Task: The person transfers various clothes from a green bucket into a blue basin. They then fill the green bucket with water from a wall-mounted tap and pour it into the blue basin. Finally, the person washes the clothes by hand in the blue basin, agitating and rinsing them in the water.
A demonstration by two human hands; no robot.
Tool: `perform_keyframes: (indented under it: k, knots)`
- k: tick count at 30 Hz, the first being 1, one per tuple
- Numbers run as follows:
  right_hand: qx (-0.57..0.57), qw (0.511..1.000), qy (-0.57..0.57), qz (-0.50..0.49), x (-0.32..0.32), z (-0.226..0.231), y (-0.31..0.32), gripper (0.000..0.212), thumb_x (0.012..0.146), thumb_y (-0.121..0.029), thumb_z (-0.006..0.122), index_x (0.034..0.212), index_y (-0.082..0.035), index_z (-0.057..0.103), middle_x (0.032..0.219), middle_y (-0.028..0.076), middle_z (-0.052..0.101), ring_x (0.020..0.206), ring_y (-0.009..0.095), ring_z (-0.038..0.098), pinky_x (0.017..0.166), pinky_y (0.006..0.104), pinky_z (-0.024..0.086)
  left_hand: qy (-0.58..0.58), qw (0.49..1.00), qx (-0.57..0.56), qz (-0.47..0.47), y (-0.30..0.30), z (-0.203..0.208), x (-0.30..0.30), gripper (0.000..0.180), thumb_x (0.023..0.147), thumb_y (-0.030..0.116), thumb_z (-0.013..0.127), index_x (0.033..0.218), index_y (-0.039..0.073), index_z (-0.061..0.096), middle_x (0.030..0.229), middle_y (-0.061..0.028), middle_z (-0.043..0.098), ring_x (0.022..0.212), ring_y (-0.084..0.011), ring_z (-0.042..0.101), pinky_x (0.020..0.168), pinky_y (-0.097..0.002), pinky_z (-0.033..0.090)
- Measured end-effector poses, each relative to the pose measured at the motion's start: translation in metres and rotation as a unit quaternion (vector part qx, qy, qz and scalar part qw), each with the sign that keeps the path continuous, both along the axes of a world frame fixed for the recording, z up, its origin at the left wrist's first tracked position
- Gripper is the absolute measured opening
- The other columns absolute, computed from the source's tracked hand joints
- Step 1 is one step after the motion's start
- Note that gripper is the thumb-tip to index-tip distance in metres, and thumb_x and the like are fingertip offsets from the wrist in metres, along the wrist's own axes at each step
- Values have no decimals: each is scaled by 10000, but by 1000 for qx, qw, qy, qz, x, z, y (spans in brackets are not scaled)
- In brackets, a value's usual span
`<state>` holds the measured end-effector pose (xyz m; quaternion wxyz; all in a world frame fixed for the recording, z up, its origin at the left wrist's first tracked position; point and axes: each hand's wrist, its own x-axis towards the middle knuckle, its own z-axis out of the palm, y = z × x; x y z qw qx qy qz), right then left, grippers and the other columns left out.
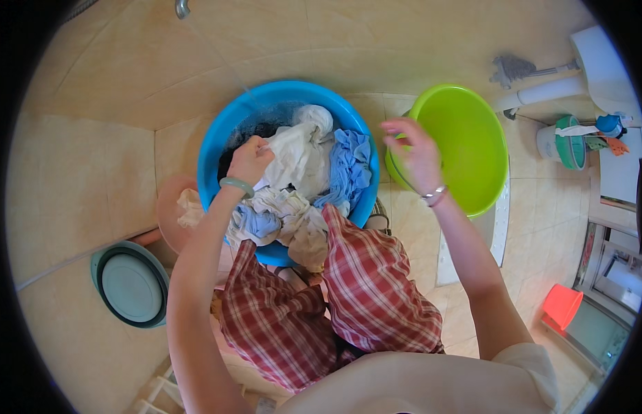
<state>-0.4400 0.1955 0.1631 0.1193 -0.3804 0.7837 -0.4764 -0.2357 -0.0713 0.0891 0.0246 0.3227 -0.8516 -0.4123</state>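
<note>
A large blue basin (362, 117) in front of me holds water and a heap of wet laundry. White cloth (297, 159) lies in its middle, with light blue cloth (350, 165) along the right side and dark cloth under the water at the left. My left hand (250, 163), with a pale green bangle at the wrist, has its fingers closed on the edge of the white cloth. Lifted between this basin and a lime-green basin (469, 148), my right hand (416, 155) holds nothing; its fingers are loosely bent and apart from the thumb.
From a tap (182, 8) a thin stream runs into the blue basin. A pink basin (170, 214) with pale cloth stands left, and a grey-green collapsible basin (131, 284) is against the wall. At right are a drain grate (500, 234), a small bucket (573, 148) and a red bin (561, 306).
</note>
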Motion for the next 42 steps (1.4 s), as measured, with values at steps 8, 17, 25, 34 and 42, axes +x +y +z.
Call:
perform_keyframes:
  k: [8,17,25,34,42]
  knots:
    - [125,981,99,112,17,-71,-90,748,679,-93,711,1351,-161,388,1403,164,335,1214,359,416,1011,415,364,164,954,252,-5,-8,72,9,108,826,14,517,931,34,507,817,16,524,754,-40,472,647,-193,389]
    - [94,965,-75,234,14,-112,-97,477,749,-45,641,1205,-138,540,1321,111,484,1217,261,469,1004,309,385,49,917,368,-145,24,42,21,176,882,111,568,1034,38,515,921,0,536,892,-65,509,776,-242,434]
    - [175,935,150,268,64,-84,-110,480,803,-325,638,1251,-201,519,1401,57,399,1298,289,356,1007,406,355,106,966,-10,-237,32,12,47,405,767,144,660,1155,67,577,1250,-131,542,1108,-321,527,920,-379,433]
    - [293,883,286,229,66,-140,-65,174,747,-172,604,901,-98,575,963,58,550,959,255,525,728,404,463,-226,931,-241,-156,23,-46,177,646,714,322,690,1287,135,459,1415,-131,366,1301,-316,353,995,-447,350]
    - [175,935,250,180,59,-82,-98,223,761,-179,578,978,-132,595,1072,49,584,1021,267,520,818,436,401,-59,983,-156,-71,1,-21,145,176,774,73,523,939,58,583,755,-153,596,672,-298,596,600,-378,478]
